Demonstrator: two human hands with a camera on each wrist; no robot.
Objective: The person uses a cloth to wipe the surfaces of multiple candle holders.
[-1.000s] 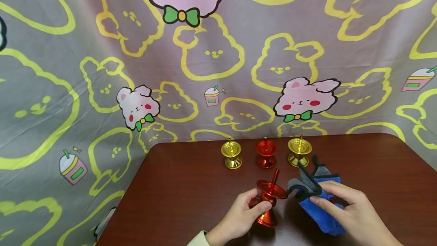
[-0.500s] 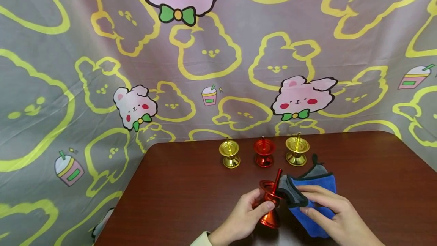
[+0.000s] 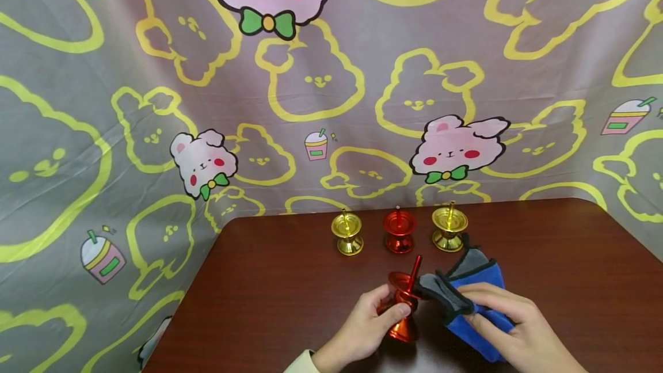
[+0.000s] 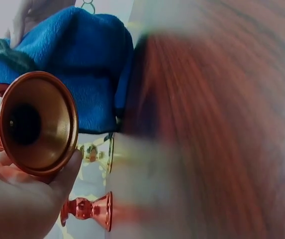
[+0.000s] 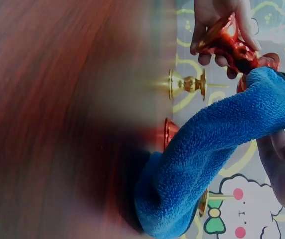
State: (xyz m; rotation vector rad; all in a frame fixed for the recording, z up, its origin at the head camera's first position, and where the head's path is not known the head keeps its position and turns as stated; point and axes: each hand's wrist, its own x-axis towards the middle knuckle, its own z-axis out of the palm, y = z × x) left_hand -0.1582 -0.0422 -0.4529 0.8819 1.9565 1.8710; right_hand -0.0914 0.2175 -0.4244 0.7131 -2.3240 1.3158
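Note:
My left hand (image 3: 368, 321) grips a shiny red candle holder (image 3: 406, 327) around its narrow waist, lifted off the table and a little tilted. A thin spike rises from its dish. The left wrist view looks into the hollow gold-toned underside of its base (image 4: 55, 134). In my right hand (image 3: 518, 321) is a blue and grey cloth (image 3: 487, 281) with dark edging, pinched between thumb and fingers. Its grey folded edge lies against the right side of the red dish. The rest of the cloth (image 5: 192, 159) hangs down below the hand in the right wrist view.
Along the back of the dark wooden table (image 3: 269, 304) stand a gold candle holder (image 3: 350, 243), a red candle holder (image 3: 399, 240) and another gold candle holder (image 3: 448, 238). Behind them hangs a grey cartoon-print curtain (image 3: 311, 177).
My right hand has brought the cloth leftward from beside the red candle holder to its dish. The left hand keeps its grip on the holder, which has shifted only slightly.

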